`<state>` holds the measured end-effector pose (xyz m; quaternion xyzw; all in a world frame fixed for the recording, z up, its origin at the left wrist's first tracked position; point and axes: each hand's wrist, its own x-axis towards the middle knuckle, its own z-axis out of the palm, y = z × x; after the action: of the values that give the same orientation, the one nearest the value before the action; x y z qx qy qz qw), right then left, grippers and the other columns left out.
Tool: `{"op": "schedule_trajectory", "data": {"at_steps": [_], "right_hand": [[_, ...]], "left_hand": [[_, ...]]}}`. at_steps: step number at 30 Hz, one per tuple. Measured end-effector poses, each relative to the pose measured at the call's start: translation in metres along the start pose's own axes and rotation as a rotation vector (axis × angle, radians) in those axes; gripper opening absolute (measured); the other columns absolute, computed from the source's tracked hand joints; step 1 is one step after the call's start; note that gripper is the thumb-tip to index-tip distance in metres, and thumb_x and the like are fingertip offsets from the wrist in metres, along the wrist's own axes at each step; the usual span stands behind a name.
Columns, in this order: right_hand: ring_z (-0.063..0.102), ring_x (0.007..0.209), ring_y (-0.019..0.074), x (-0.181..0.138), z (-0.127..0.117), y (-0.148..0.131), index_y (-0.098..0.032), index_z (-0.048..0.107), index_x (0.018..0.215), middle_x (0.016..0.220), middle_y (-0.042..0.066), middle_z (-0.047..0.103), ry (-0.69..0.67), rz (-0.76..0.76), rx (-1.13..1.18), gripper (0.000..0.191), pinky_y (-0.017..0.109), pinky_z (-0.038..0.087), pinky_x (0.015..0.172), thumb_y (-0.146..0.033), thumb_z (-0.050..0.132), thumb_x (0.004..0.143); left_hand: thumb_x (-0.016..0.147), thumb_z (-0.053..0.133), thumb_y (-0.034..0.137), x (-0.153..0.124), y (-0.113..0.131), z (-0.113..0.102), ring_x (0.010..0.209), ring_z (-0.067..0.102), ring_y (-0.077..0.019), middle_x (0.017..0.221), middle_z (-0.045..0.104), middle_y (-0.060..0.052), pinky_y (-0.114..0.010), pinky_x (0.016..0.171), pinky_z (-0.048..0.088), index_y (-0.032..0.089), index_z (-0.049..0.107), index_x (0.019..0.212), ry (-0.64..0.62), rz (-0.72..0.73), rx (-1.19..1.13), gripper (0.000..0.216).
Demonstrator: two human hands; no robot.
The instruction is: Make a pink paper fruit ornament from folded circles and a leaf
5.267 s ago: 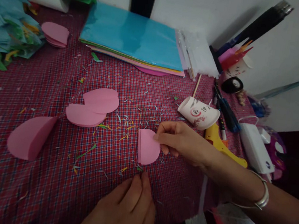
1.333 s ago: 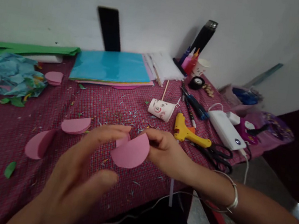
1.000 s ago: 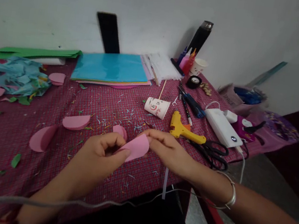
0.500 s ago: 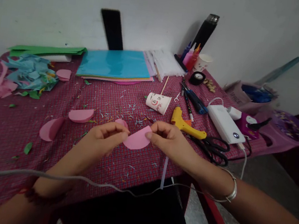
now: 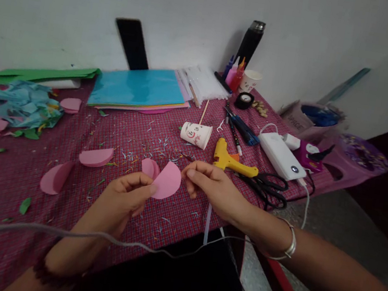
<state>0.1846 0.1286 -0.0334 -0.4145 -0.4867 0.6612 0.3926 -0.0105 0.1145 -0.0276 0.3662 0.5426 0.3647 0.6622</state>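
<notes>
A half-round piece of folded pink paper (image 5: 168,183) is pinched by its left end between the thumb and fingers of my left hand (image 5: 132,192). Just off its right edge, my right hand (image 5: 210,184) has its thumb and index finger drawn together, and no object shows between them. Whether a fingertip brushes the paper's edge I cannot tell. Behind the held piece, another folded pink paper (image 5: 150,167) lies on the cloth. Two more folded pink papers, one (image 5: 96,156) flat and one (image 5: 57,177) partly unfolded, rest to the left.
A yellow glue gun (image 5: 233,163) and black scissors (image 5: 269,188) lie beyond my right hand. A paper cup (image 5: 196,135) is on its side. Coloured sheets (image 5: 137,88), paper scraps (image 5: 27,106) and a white power bank (image 5: 282,156) surround the work area. A cable (image 5: 100,235) crosses my left forearm.
My right hand has let go of the pink paper's right end and drawn slightly away. The paper, still in my left hand, has turned and tilted upward. The view has shifted a little.
</notes>
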Motion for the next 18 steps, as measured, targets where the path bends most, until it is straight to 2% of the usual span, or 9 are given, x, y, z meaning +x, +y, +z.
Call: {"op": "schedule_trajectory", "data": {"at_steps": [3,5,9,15,18], "right_hand": [[0.045,0.055,0.0073,-0.002,0.006,0.004,-0.018,0.055,0.076,0.064,-0.005,0.052,-0.048,0.061,0.005,0.022,0.024,0.037,0.054,-0.036,0.067,0.078],[0.043,0.052,0.0063,-0.002,0.01,0.006,-0.018,0.054,0.072,0.062,-0.007,0.051,-0.058,0.096,0.009,0.025,0.023,0.035,0.052,-0.035,0.072,0.073],[0.042,0.048,0.0055,0.0,0.013,0.009,-0.017,0.052,0.066,0.059,-0.006,0.051,-0.035,0.128,0.02,0.022,0.023,0.033,0.05,-0.031,0.066,0.075],[0.041,0.048,0.006,0.003,0.014,0.011,-0.018,0.05,0.066,0.057,-0.007,0.047,-0.049,0.13,-0.073,0.019,0.023,0.032,0.05,-0.025,0.061,0.079],[0.039,0.049,0.0067,0.004,0.018,0.01,-0.018,0.049,0.067,0.056,-0.008,0.044,-0.067,0.098,-0.165,0.019,0.023,0.029,0.049,-0.025,0.059,0.082]], "left_hand": [[0.058,0.079,0.032,-0.004,-0.004,0.006,0.035,0.027,-0.0024,0.039,0.036,0.01,-0.015,0.036,0.023,0.017,0.053,0.058,0.011,0.004,-0.075,0.03],[0.065,0.074,0.039,-0.007,-0.009,0.008,0.034,0.028,-0.0037,0.038,0.037,0.009,-0.017,0.036,0.024,0.017,0.05,0.055,0.003,-0.005,-0.113,0.034],[0.077,0.058,0.054,-0.014,-0.015,0.002,0.035,0.034,-0.0065,0.039,0.042,0.006,-0.019,0.037,0.029,0.018,0.055,0.059,0.012,0.001,-0.143,0.041],[0.074,0.066,0.042,-0.019,-0.016,-0.013,0.04,0.036,-0.0054,0.044,0.042,0.006,-0.017,0.039,0.029,0.016,0.058,0.06,0.095,0.081,-0.069,0.031],[0.07,0.072,0.034,-0.016,-0.017,-0.017,0.04,0.032,-0.0042,0.048,0.042,0.008,-0.016,0.038,0.025,0.017,0.062,0.076,0.067,0.092,-0.049,0.02]]}}
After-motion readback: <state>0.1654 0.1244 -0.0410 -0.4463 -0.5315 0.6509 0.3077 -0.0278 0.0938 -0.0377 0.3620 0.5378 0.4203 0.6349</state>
